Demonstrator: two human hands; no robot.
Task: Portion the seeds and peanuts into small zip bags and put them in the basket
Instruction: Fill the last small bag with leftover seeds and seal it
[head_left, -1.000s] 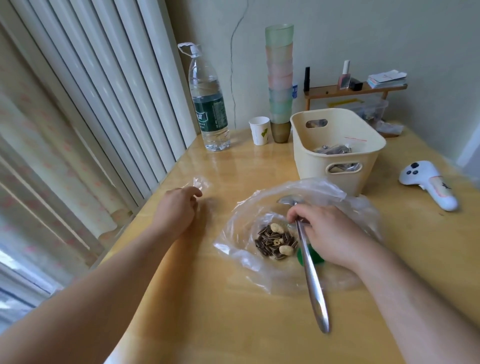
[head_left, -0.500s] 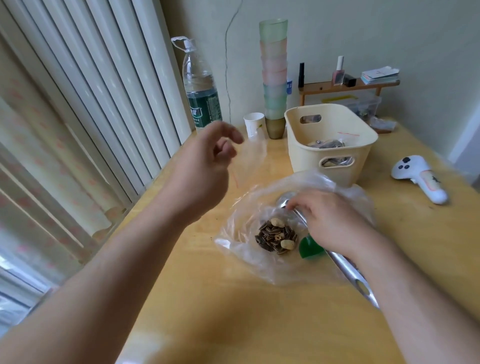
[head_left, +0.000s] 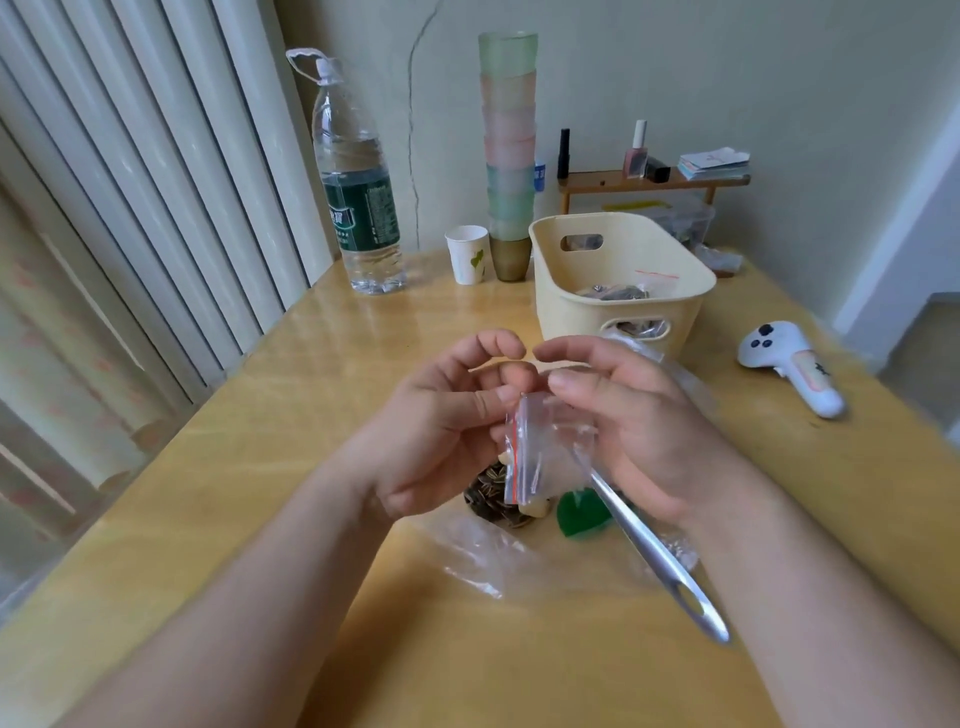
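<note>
Small zip bag (head_left: 540, 447) held up above the seed pile (head_left: 493, 499), empty, clear, with a red line along the seal at its left edge. Pinched at that edge by the left hand (head_left: 441, 431), thumb and fingers curled onto the plastic. Held from the other side by the right hand (head_left: 639, 431), fingers curled on the bag, with a metal spoon (head_left: 660, 556) tucked in the same grip, handle slanting down toward the camera.

Step in hand, by the look of it: opening the seal before filling. Next move likely calls for parting the two lips, keeping the mouth wide with the left hand, then freeing the spoon to scoop from the pile. Seal not visibly open; hard to tell.

Pile made of striped seeds with a few pale peanuts (head_left: 537, 506), lying on a large clear bag (head_left: 483, 556) spread flat on the tabletop (head_left: 311, 415). Green piece (head_left: 582, 514) just right of the pile. Basket (head_left: 623, 280) beyond the pile, cream, with filled bags already inside. White controller (head_left: 789, 364) right of the basket. Paper cup (head_left: 467, 254), stacked cups (head_left: 509, 145) and water bottle (head_left: 356, 182) to the basket's left.
</note>
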